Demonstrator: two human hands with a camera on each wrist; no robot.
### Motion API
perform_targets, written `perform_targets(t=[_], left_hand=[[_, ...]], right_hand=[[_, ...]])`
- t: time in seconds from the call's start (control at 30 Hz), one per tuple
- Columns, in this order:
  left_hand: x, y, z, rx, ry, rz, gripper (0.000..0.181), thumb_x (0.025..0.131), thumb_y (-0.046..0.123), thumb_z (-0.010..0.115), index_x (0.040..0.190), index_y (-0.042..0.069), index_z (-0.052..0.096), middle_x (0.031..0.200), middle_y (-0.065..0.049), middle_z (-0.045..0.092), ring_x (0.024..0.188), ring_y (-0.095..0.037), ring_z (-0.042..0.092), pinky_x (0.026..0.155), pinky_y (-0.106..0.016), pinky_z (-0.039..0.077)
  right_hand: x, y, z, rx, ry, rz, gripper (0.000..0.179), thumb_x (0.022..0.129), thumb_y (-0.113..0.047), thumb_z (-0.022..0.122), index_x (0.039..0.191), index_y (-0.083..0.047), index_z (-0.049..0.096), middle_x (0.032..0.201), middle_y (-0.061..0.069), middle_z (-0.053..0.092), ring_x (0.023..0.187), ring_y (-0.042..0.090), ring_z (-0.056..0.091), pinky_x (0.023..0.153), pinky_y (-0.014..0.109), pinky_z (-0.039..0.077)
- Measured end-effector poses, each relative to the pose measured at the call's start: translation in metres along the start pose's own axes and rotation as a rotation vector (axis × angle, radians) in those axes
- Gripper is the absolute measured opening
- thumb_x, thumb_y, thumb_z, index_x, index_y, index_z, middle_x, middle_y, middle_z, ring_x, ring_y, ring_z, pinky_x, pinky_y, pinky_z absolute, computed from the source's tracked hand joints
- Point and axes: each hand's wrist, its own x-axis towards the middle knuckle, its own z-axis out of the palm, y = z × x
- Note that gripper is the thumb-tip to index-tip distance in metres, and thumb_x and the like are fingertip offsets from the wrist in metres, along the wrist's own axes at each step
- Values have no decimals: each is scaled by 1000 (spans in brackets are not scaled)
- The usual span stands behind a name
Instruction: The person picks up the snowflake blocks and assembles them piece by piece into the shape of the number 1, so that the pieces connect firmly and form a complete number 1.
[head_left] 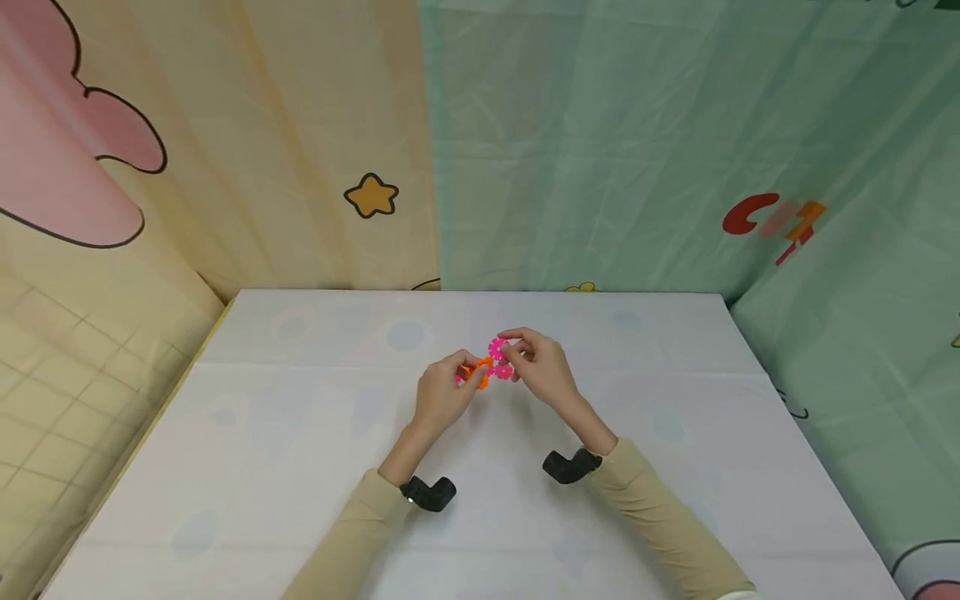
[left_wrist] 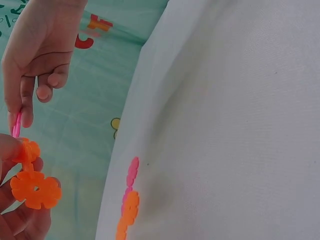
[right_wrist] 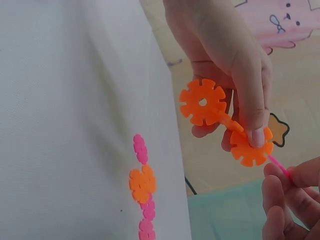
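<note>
My left hand [head_left: 441, 394] holds a short run of linked orange notched plastic discs. In the right wrist view, its thumb presses one orange disc [right_wrist: 244, 153], and another orange disc [right_wrist: 192, 110] hangs free at the other end. A pink notched disc [right_wrist: 280, 167] is pinched between thumb and fingers of my right hand [head_left: 546, 369]. It stands edge-on there, right at the rim of the thumb-pressed orange disc. Fingertips hide part of the pink disc. Both hands are close together above the table.
A chain of pink and orange discs [right_wrist: 142, 185] lies on the white-covered table [head_left: 300, 492], beyond the hands. Beige and green patterned curtains [head_left: 600, 150] hang behind the table's far edge and along its sides. Both wrists carry black camera mounts [head_left: 431, 496].
</note>
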Motion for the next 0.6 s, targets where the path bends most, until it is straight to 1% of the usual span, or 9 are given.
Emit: perform_targets(t=[0.1, 0.17, 0.23, 0.3, 0.43, 0.5, 0.6], left_hand=[[-1, 0, 1, 18, 0, 11, 14, 88, 20, 70, 92, 7, 68, 78, -4, 71, 64, -13, 59, 51, -19, 44], [0, 1, 2, 28, 2, 20, 14, 88, 21, 69, 92, 8, 68, 77, -3, 71, 63, -12, 58, 51, -19, 43], [1, 1, 2, 41, 10, 33, 14, 88, 21, 69, 92, 8, 69, 75, -2, 71, 61, -11, 57, 49, -19, 41], [1, 2, 3, 63, 24, 49, 14, 88, 22, 69, 91, 8, 68, 74, -2, 70, 57, -10, 54, 48, -19, 38], [0, 5, 6, 117, 63, 86, 15, 88, 22, 69, 90, 7, 67, 73, -3, 69, 51, -9, 46, 47, -18, 33], [0, 6, 7, 146, 85, 101, 15, 88, 21, 70, 90, 6, 66, 74, -4, 69, 50, -9, 45, 47, -17, 32], [-1, 8, 9, 183, 116, 113, 16, 88, 20, 70, 90, 5, 66, 74, -5, 68, 51, -10, 47, 47, -16, 34]], right_hand=[[-2, -1, 2, -23, 18, -13, 24, 94, -15, 60, 116, -6, 64, 80, 19, 70, 52, 30, 60, 44, 21, 35], [-2, -2, 2, -28, 25, -12, 23, 94, -15, 60, 115, -6, 65, 79, 19, 70, 52, 30, 59, 44, 21, 36], [-3, -2, 2, -27, 32, -11, 23, 94, -15, 61, 114, -6, 65, 78, 19, 70, 53, 34, 60, 44, 21, 36], [-4, -2, 3, -21, 42, -14, 22, 93, -14, 62, 113, -5, 65, 77, 20, 69, 54, 34, 59, 44, 21, 36], [-4, -2, 5, 16, 75, -36, 20, 92, -11, 62, 109, -3, 66, 75, 21, 68, 50, 19, 56, 44, 20, 39], [-5, -2, 5, 38, 94, -44, 19, 91, -9, 62, 107, -2, 66, 73, 21, 68, 49, 11, 54, 44, 19, 40], [-5, -5, 6, 65, 115, -58, 18, 91, -8, 62, 106, 0, 67, 71, 22, 66, 49, 9, 55, 44, 19, 42]])
